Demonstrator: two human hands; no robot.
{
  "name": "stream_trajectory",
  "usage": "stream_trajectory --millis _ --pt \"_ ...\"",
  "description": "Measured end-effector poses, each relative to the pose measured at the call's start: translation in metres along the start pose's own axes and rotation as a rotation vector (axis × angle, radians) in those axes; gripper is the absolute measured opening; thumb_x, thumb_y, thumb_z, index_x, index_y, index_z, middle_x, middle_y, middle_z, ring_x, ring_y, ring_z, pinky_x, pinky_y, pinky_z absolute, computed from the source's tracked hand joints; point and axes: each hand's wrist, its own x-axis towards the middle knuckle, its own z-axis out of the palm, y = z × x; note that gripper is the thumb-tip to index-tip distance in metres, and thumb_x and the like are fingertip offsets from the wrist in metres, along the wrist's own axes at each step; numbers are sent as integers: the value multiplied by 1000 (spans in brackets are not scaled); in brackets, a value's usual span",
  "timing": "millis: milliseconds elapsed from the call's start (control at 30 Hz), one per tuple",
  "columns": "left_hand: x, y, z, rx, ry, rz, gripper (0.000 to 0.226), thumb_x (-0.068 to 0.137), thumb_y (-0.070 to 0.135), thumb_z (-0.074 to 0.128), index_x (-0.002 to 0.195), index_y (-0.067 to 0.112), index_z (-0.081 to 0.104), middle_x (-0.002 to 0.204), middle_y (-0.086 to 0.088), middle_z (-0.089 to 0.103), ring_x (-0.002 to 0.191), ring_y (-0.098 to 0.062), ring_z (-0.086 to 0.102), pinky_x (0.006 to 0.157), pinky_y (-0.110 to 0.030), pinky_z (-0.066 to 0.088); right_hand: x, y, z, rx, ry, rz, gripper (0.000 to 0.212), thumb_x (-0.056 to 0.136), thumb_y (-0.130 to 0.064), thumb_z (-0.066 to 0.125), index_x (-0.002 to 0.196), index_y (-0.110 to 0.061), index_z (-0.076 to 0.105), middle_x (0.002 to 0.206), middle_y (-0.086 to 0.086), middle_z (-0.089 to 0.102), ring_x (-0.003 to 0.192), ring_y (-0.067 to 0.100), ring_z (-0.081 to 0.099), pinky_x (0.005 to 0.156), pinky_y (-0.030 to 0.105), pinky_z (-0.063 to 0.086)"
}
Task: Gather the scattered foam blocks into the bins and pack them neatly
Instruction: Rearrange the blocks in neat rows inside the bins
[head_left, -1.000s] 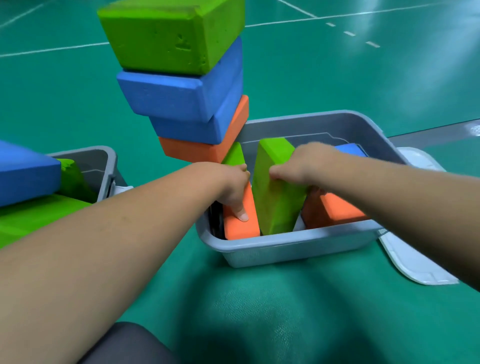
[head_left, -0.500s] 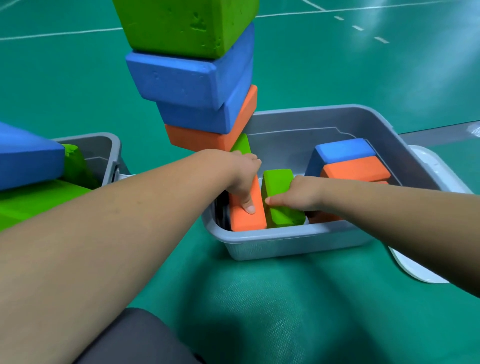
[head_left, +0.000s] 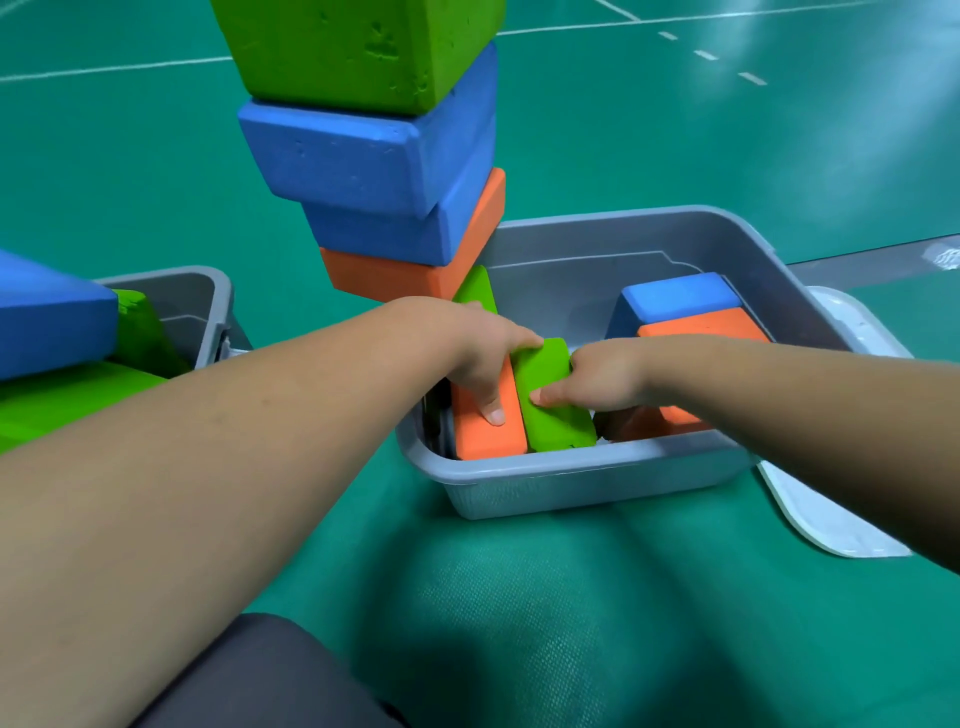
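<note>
We are seating a green block (head_left: 561, 423) on its edge inside the grey bin (head_left: 597, 480), close against the orange block (head_left: 485, 439) at the bin's left end. Our left hand (head_left: 475, 358) is resting on the orange block with straight fingers, steadying it. Our right hand (head_left: 602, 374) is holding the green block, the thumb lying across its top and the other fingers bending down its far side. We are judging this packing step nearly finished; next we are needing to let go and reach for the stack (head_left: 395, 171) standing just behind the bin
</note>
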Motion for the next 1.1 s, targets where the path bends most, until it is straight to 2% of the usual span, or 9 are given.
stream_trajectory --millis 133,233,300,467,700,800,933,1033,1100 --pt "-1 5 -2 -1 -8 -17 124 72 52 91 164 44 9 167 5 32 148 -30 38 117 -44 37 -4 13 -31 237 166 -16 33 99 -32 56 104 -2 67 101 8 76 75 28 78 69 48 65" --pt "-1 11 -4 -22 -34 -45 123 75 43 91 165 43 7 167 1 33 146 -30 42 113 -40 38 -4 26 -55 -109 566 -13 29 94 -25 49 97 -7 72 99 13 76 89 31 70 72 34 56" --pt "-1 15 -4 -19 -46 -60 124 76 40 91 164 43 4 167 0 34 143 -31 45 111 -40 41 3 43 -63 -236 666 36 33 96 -31 49 112 -9 69 115 18 68 105 37 62 79 36 49" --pt "-1 21 -1 -9 -65 -83 125 80 36 89 164 42 -3 164 -4 37 139 -33 49 107 -39 42 21 86 -71 -357 457 208 56 89 -33 59 144 -26 50 144 9 47 126 42 53 104 49 47" --pt "2 10 5 -55 -50 -66 125 77 44 90 163 47 -1 166 0 35 142 -31 46 113 -42 41 30 80 -80 -371 474 58 66 89 -18 52 147 -49 45 150 -3 53 134 37 40 105 49 45" --pt "3 8 5 -55 -43 -59 125 77 46 89 163 47 -2 164 -2 38 140 -32 48 110 -41 43 35 69 -77 -522 527 -99 69 88 -10 48 150 -40 47 157 -7 46 129 35 39 107 43 39" --pt "4 7 5 -63 -45 -57 123 79 46 87 164 45 -2 163 -4 39 139 -33 48 99 -37 41 45 47 -69 -712 565 -112 69 91 -21 50 157 -35 35 156 -1 42 122 35 40 100 42 42" --pt "3 5 6 -55 -41 -44 123 79 48 87 164 45 -1 166 -2 33 143 -33 44 109 -41 40 53 34 -60 -866 494 -86 67 92 -28 51 157 -27 34 148 5 43 125 36 40 103 43 41" --pt "4 3 8 -51 -40 -35 122 78 49 87 164 45 0 168 0 29 145 -32 41 113 -42 38 56 25 -56 -920 488 -94 58 90 -29 53 147 -21 47 141 7 44 124 36 41 100 43 42"
